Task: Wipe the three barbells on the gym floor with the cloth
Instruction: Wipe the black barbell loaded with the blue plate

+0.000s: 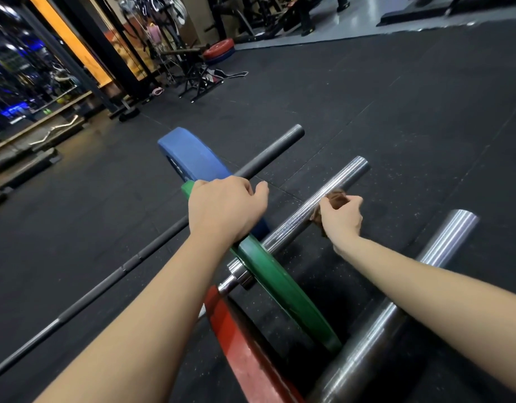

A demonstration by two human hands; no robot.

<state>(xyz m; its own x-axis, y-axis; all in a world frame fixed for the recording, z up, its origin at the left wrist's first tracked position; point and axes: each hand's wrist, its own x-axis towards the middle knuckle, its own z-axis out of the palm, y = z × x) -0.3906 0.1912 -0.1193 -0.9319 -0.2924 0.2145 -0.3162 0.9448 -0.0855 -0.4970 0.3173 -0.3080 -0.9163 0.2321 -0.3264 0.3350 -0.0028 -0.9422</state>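
Observation:
Three barbells lie side by side on the black rubber floor. The far one has a dark sleeve [275, 154] and a blue plate [193, 155]. On the middle one are a chrome sleeve [332, 187] and a green plate [283, 286]. The near one shows a thick chrome sleeve [396, 301] and a red plate [245, 353]. My left hand [225, 207] rests on the top rim of the green plate, fingers curled over it. My right hand [339, 216] grips a brown cloth [335, 199] pressed against the middle chrome sleeve.
A stack of red and blue plates [219, 50] and a black metal stand [198, 80] sit at the back. Along the left wall runs a mirror above a low wooden ledge [38, 120] holding curl bars. Grey flooring with benches lies at the far right.

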